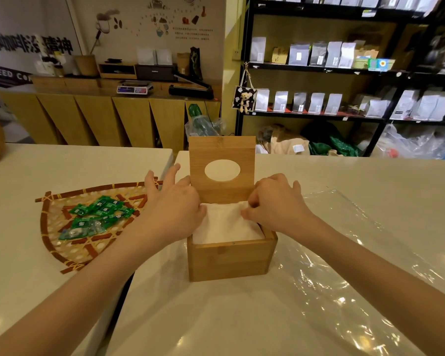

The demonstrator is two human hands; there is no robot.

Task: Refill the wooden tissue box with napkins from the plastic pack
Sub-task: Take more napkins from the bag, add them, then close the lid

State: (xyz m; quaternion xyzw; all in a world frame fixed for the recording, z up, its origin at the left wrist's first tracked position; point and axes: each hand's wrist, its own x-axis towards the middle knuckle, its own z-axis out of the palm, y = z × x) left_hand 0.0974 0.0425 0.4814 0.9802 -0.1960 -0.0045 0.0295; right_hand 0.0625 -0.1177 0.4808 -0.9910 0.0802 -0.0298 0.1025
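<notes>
The wooden tissue box [230, 260] stands on the white table in front of me, its lid [221, 150] hinged upright with an oval hole in it. A stack of white napkins [226, 227] fills the box to the rim. My left hand [172, 204] rests on the napkins' left edge with its fingers spread over the box's left side. My right hand [275, 201] pinches the top napkin at its right rear corner. The clear plastic pack [344, 265] lies flattened and empty on the table to the right of the box.
A woven bamboo tray [59, 242] with several green sachets [95, 217] lies left of the box. A gap [174, 158] splits the two white tabletops behind my left hand. A wooden counter and black shelves of bags stand further back.
</notes>
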